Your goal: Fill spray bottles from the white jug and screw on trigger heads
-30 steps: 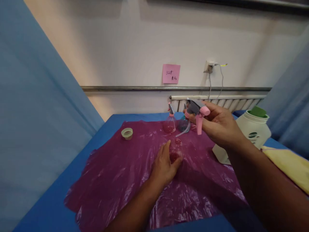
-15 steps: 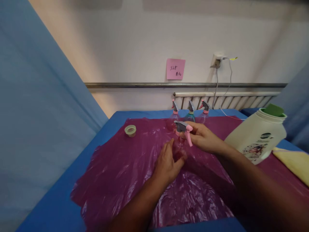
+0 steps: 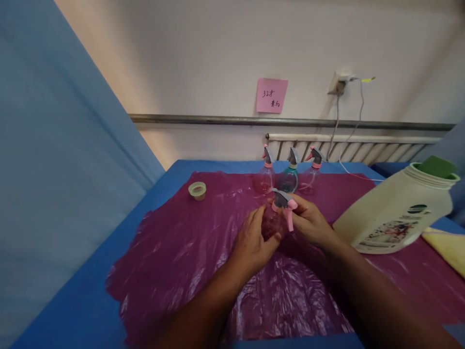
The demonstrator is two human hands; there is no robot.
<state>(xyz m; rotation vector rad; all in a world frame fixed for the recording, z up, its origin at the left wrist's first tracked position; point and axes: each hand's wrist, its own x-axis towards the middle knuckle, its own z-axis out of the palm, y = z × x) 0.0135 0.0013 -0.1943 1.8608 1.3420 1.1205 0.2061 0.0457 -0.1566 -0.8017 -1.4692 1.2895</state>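
A clear spray bottle (image 3: 271, 224) stands on the purple plastic sheet (image 3: 181, 252) between my hands. My left hand (image 3: 254, 237) is wrapped round the bottle's body from the left, thumb in front. On the neck sits a grey and pink trigger sprayer head (image 3: 283, 199), its pink trigger hanging toward me. My right hand (image 3: 308, 218) grips this head near the pink collar from the right; some of its fingertips are hidden behind it. Just behind stand a clear spray bottle with a pink collar (image 3: 264, 180), a teal spray bottle (image 3: 288, 180) and another clear one (image 3: 311, 180).
A small lidded tub (image 3: 198, 190) sits at the back left of the sheet. To the right, a large cream jug (image 3: 392, 213) leans with something green in its mouth, beside a yellow cloth (image 3: 446, 247). Blue curtain (image 3: 72, 145) hangs left; a metal rail (image 3: 203, 119) runs along the wall.
The sprayer head has come slightly down and toward me, with my right hand on it. My left hand stays round the bottle. The whole view has shifted a little.
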